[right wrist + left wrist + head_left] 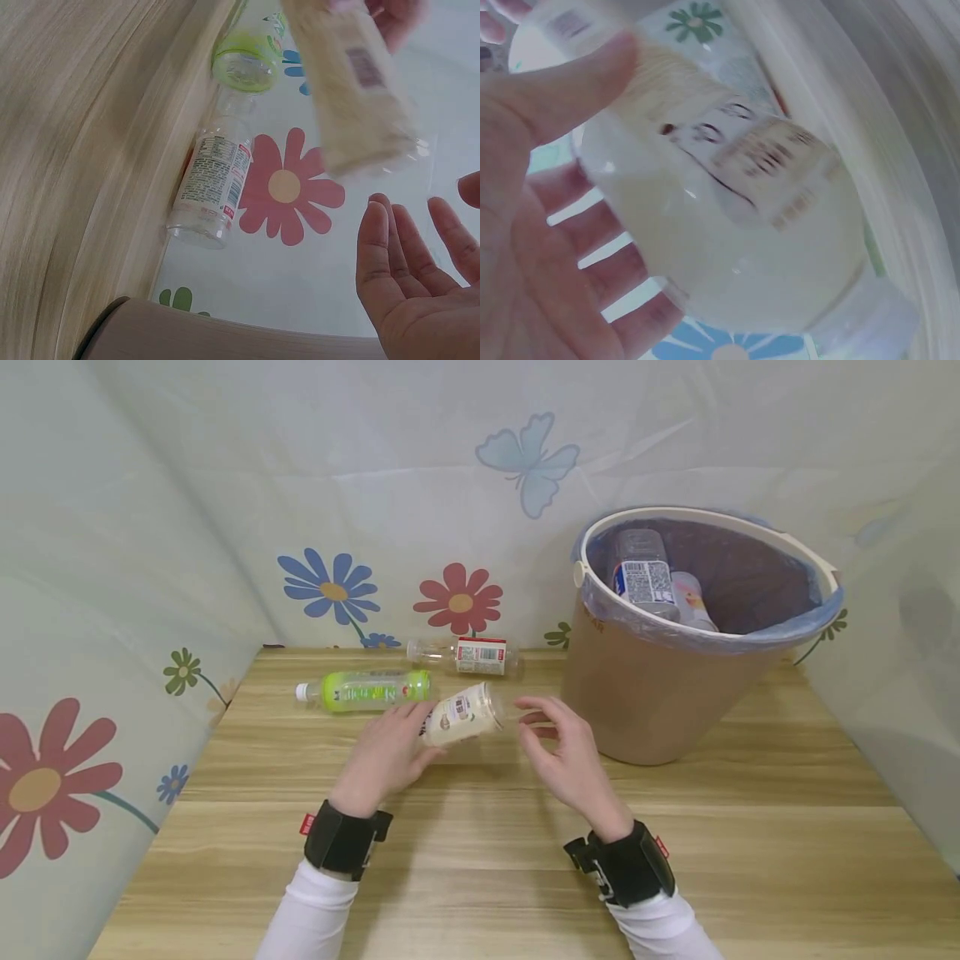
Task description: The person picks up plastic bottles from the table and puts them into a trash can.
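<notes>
A plastic bottle with a cream label [461, 717] is held above the table in my left hand [386, 756], tilted with its base toward the right. In the left wrist view, thumb and fingers lie around this bottle [727, 217], and its white cap [866, 319] points away from the palm. My right hand [562, 756] is just right of the bottle's base, apart from it, holding nothing. Its fingers [412, 251] look loosely extended in the right wrist view. Behind the left hand lies a green-labelled bottle [375, 691] with a white cap. A clear bottle with a red-and-white label [480, 657] lies behind the held one.
To the right stands a tall brown bin [645, 693] with a blue liner [780, 631] and a pale rim. Inside are a clear bottle [643, 572] and a whitish container [692, 600]. A flower-printed curtain [420, 510] rises behind the wooden table [480, 877].
</notes>
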Action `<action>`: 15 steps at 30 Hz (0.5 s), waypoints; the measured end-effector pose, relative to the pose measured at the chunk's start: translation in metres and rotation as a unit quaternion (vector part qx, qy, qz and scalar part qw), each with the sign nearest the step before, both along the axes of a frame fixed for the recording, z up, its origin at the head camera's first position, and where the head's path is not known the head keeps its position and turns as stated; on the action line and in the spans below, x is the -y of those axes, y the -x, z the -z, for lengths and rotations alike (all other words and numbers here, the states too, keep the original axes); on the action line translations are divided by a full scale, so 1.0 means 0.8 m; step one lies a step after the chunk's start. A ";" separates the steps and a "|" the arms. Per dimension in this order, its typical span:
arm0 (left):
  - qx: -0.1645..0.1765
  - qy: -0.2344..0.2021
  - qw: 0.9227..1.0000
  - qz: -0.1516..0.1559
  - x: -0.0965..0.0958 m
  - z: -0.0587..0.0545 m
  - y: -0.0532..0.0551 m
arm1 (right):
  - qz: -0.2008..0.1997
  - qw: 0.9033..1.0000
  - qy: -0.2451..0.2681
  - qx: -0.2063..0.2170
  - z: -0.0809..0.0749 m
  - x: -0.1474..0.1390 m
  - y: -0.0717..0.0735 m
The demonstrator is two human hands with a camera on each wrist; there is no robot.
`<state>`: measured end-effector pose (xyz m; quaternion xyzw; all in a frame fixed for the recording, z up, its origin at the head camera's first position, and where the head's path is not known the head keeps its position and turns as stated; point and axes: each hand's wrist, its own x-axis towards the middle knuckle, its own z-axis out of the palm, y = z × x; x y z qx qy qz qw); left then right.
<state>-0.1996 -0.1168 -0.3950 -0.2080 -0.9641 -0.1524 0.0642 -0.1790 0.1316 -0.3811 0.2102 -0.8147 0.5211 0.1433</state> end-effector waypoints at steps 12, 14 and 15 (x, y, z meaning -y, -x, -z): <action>0.016 -0.282 0.959 0.038 -0.036 -0.007 -0.005 | -0.007 0.999 0.046 0.019 -0.042 0.013 -0.024; 0.041 -0.331 0.942 0.041 -0.043 -0.005 -0.006 | -0.011 0.998 0.051 0.022 -0.043 0.014 -0.025; 0.052 -0.352 0.933 0.044 -0.046 -0.005 -0.007 | -0.014 0.998 0.053 0.023 -0.043 0.014 -0.025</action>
